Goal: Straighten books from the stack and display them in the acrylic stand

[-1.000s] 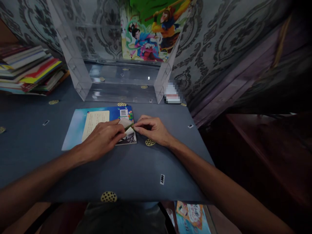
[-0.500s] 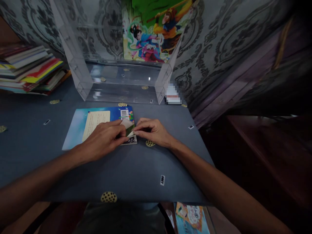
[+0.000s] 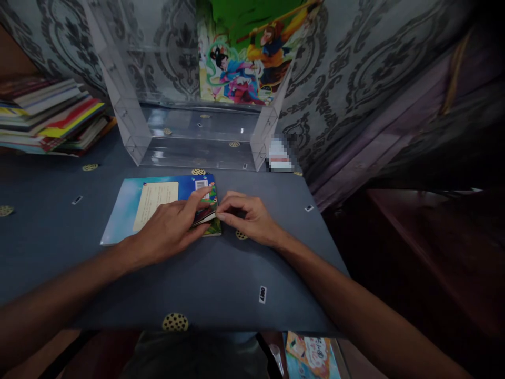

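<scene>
A blue book (image 3: 128, 200) lies flat on the table, with a cream text panel and a barcode at its upper right. Resting across its lower right part is my left hand (image 3: 169, 226), fingers spread, the index finger stretched over the barcode area. My right hand (image 3: 246, 213) stands at the book's right edge. Its thumb and index finger pinch the edge of a cover or page, slightly raised; which of the two I cannot tell. The left palm hides part of the book.
Behind the book stands a clear acrylic rack (image 3: 197, 152) holding a green illustrated book (image 3: 240, 68). A stack of books (image 3: 51, 116) sits at the far left. A pixelated small object (image 3: 281, 155) is beside the rack. The patterned table (image 3: 221, 289) ends at the right; another book (image 3: 311, 355) lies below its front edge.
The pale leaf that was lifted and folded back under my left fingers has come down. My left fingers have opened and spread over the book. My right hand has stayed at the edge.
</scene>
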`<action>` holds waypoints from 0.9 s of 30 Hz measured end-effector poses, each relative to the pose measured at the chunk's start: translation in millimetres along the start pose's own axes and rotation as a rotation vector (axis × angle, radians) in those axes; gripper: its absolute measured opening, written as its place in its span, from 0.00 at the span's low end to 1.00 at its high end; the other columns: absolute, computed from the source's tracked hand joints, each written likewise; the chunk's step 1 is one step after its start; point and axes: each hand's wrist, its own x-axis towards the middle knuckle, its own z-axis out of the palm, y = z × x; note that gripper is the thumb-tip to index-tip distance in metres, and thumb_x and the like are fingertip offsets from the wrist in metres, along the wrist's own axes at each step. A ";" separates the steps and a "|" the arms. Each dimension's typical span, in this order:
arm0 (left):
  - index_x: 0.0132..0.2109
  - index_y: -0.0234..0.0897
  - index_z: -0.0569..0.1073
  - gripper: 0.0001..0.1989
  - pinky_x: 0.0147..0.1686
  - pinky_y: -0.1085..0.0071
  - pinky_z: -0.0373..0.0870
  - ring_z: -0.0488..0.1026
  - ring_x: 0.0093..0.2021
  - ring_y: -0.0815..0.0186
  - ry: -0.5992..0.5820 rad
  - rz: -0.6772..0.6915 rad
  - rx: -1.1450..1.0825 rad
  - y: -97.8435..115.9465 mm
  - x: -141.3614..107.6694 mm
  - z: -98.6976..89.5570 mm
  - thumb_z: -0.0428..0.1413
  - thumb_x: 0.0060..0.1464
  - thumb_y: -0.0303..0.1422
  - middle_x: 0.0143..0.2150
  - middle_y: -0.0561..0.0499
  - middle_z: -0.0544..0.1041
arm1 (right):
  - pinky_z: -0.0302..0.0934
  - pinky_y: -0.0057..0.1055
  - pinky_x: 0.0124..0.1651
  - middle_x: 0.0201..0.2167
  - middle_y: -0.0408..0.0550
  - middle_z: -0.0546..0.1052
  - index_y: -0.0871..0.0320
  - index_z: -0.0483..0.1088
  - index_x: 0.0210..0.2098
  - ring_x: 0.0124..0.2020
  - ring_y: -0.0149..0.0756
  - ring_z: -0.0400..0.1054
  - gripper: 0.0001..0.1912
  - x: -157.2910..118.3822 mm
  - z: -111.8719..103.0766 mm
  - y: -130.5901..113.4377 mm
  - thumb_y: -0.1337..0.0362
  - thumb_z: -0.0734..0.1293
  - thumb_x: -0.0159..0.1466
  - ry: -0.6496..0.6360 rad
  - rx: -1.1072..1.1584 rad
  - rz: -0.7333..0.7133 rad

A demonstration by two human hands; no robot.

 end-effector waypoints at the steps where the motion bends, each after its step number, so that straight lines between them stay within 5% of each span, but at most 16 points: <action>1: 0.63 0.38 0.59 0.22 0.40 0.64 0.75 0.79 0.44 0.59 -0.003 0.016 0.033 -0.7 -0.4 1.2 0.50 0.65 0.37 0.48 0.44 0.80 | 0.64 0.31 0.38 0.30 0.43 0.71 0.57 0.73 0.32 0.33 0.31 0.66 0.09 -0.1 0.3 -0.4 0.61 0.67 0.67 0.002 -0.006 -0.002; 4: 0.50 0.37 0.71 0.14 0.40 0.65 0.75 0.79 0.43 0.60 0.007 0.085 0.101 -2.3 -1.0 2.7 0.44 0.69 0.36 0.43 0.45 0.81 | 0.63 0.30 0.37 0.30 0.43 0.71 0.57 0.73 0.33 0.33 0.31 0.66 0.09 -0.7 1.0 -1.0 0.61 0.66 0.67 0.026 -0.010 0.020; 7: 0.47 0.36 0.72 0.17 0.36 0.67 0.74 0.79 0.38 0.63 0.024 0.090 0.112 -3.1 -0.7 1.3 0.39 0.70 0.35 0.39 0.46 0.80 | 0.62 0.27 0.32 0.34 0.43 0.71 0.56 0.74 0.41 0.30 0.28 0.65 0.06 -1.5 2.1 1.3 0.62 0.68 0.65 0.070 0.013 0.072; 10: 0.45 0.35 0.72 0.19 0.32 0.69 0.73 0.78 0.34 0.64 0.032 0.094 0.119 -3.1 -0.4 -0.5 0.38 0.71 0.35 0.36 0.47 0.80 | 0.63 0.26 0.31 0.38 0.44 0.71 0.54 0.72 0.50 0.29 0.27 0.64 0.14 -2.4 4.2 6.9 0.63 0.69 0.64 0.035 0.011 0.073; 17: 0.41 0.35 0.72 0.18 0.35 0.69 0.73 0.78 0.37 0.64 0.035 0.109 0.176 0.6 -0.3 3.0 0.39 0.70 0.35 0.35 0.46 0.79 | 0.67 0.33 0.43 0.39 0.47 0.78 0.54 0.77 0.45 0.39 0.33 0.71 0.10 -3.9 11.5 16.0 0.63 0.66 0.68 0.036 -0.023 -0.010; 21: 0.50 0.37 0.68 0.13 0.29 0.71 0.70 0.77 0.33 0.65 0.013 0.044 0.138 0.9 0.2 0.4 0.41 0.69 0.35 0.36 0.49 0.79 | 0.67 0.27 0.34 0.37 0.45 0.79 0.55 0.78 0.44 0.30 0.28 0.70 0.10 -4.1 12.4 15.8 0.61 0.66 0.68 0.045 0.047 0.073; 24: 0.52 0.40 0.67 0.14 0.30 0.72 0.69 0.78 0.39 0.64 -0.047 0.172 0.168 0.1 0.8 -5.4 0.39 0.68 0.28 0.44 0.48 0.79 | 0.63 0.22 0.26 0.36 0.44 0.79 0.56 0.78 0.43 0.23 0.23 0.66 0.11 -4.2 11.5 16.6 0.60 0.66 0.67 0.040 0.123 0.151; 27: 0.48 0.39 0.70 0.13 0.30 0.72 0.68 0.77 0.41 0.62 -0.120 0.237 0.265 -0.4 1.3 -10.5 0.41 0.69 0.31 0.44 0.48 0.77 | 0.59 0.21 0.21 0.35 0.43 0.79 0.56 0.78 0.43 0.20 0.21 0.62 0.11 -4.0 10.8 17.5 0.60 0.66 0.66 0.024 0.173 0.176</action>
